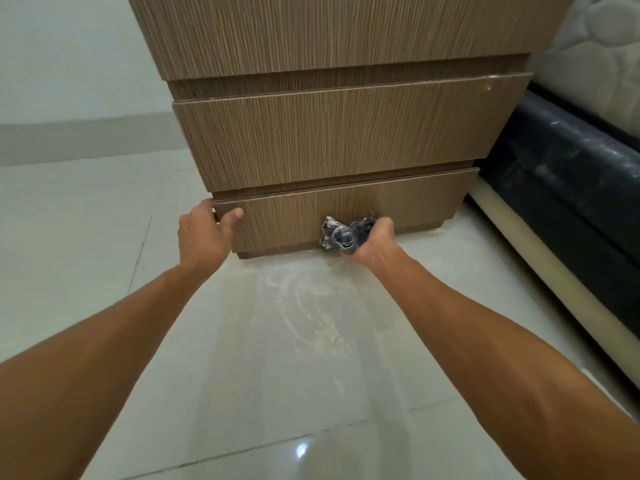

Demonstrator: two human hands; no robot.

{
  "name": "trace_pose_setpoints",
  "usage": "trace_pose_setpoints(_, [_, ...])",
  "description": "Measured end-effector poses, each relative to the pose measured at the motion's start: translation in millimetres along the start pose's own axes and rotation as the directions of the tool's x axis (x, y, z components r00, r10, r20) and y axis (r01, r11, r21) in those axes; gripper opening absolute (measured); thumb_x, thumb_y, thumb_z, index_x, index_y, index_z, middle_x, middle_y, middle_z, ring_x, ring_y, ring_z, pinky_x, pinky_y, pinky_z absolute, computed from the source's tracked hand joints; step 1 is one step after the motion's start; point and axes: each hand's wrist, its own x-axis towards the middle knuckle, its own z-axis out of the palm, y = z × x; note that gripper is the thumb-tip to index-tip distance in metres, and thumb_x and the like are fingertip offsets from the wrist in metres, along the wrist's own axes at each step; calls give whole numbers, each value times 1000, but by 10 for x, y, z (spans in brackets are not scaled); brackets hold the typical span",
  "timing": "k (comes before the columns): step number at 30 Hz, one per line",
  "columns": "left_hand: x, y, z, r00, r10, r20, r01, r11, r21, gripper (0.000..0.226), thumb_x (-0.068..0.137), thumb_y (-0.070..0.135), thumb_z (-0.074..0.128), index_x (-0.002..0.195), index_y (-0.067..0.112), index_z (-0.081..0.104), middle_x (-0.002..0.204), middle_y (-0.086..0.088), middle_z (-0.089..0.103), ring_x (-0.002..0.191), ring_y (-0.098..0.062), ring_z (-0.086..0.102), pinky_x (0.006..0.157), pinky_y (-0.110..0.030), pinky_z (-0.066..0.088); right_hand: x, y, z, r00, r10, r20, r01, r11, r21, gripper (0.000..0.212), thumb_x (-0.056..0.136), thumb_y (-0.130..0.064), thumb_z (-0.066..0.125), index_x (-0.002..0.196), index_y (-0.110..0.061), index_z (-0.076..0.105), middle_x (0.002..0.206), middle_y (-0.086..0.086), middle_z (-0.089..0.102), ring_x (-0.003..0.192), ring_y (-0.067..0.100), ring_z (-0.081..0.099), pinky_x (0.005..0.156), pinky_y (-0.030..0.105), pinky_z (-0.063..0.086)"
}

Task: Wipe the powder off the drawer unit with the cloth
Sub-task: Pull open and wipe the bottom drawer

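Note:
A brown wood-grain drawer unit (332,140) with three stacked drawer fronts fills the upper middle of the head view. My right hand (374,244) grips a crumpled grey and white cloth (341,233) and presses it against the lower part of the bottom drawer front (294,220). My left hand (204,233) holds the left edge of that bottom drawer, thumb on the front face and fingers around the corner. Pale powder (311,306) is smeared on the floor tiles just below the unit. A small white speck (489,86) shows near the middle drawer's top right corner.
A dark blue bed base (571,188) with a cream strip below it stands close to the right of the unit, a pale mattress above it. Glossy light floor tiles (104,237) spread to the left and toward me. A white wall rises at the back left.

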Motion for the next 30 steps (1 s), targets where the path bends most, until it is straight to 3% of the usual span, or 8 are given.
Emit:
trace_pose_setpoints(5, [-43,14,22,999,17,-29,-17,1000,8,39,93,31,59,120,3,60,113,-17,68,101,-34,63,81,-35,45,86,-574,-363,990,-98,-101,91,993,-74,39,90,-18,29,118,-1,49,123,22,60,110,41,62,85,56,50])
trace_pose_setpoints(9, [-63,31,27,999,13,-35,-13,1000,8,38,94,30,59,121,3,60,114,-17,68,103,-34,63,83,-36,44,133,-971,-630,956,-207,-206,209,978,-11,34,99,-24,29,113,-3,52,124,24,56,114,44,57,89,54,50])
trace_pose_setpoints(13, [-69,58,14,999,14,-32,-13,1000,18,39,94,29,58,121,2,59,114,-18,68,103,-35,62,83,-36,44,656,-1258,-1044,816,-486,-313,457,874,-167,48,93,-36,34,131,-12,51,141,12,53,125,33,56,91,46,54])
trace_pose_setpoints(17, [-94,60,19,999,-1,-33,0,1000,-3,38,95,29,58,122,3,59,112,-18,68,102,-34,62,79,-31,41,320,-1225,-1001,696,-493,-522,543,837,-66,50,91,-13,46,141,-10,44,129,8,60,109,25,64,88,35,54])
trace_pose_setpoints(22, [-102,53,35,999,-20,-36,19,999,-35,38,95,30,57,123,5,58,115,-16,68,105,-33,62,82,-32,43,214,-770,-745,816,-413,-404,447,894,-12,29,91,-1,44,118,-3,57,93,11,68,70,18,66,62,32,57])
trace_pose_setpoints(24, [-98,34,41,999,-14,-36,12,999,-42,37,95,31,58,121,5,59,113,-15,69,103,-32,63,80,-31,43,243,-525,-596,873,-366,-324,400,915,44,21,91,-3,45,108,-2,57,97,16,67,77,25,68,70,38,59])
trace_pose_setpoints(27, [-91,9,38,999,-6,-33,4,998,-62,37,94,30,58,122,6,59,112,-13,69,102,-31,64,80,-30,43,299,-89,-384,937,-274,-215,293,954,65,33,83,-10,49,112,2,58,114,24,66,100,40,68,93,59,51])
trace_pose_setpoints(30, [-79,-7,27,1000,-10,-16,9,997,-77,37,94,30,58,124,7,58,113,-12,69,103,-29,64,80,-28,44,172,377,-160,970,-213,-118,221,974,52,30,81,-9,49,106,2,61,112,22,67,102,43,66,92,61,50])
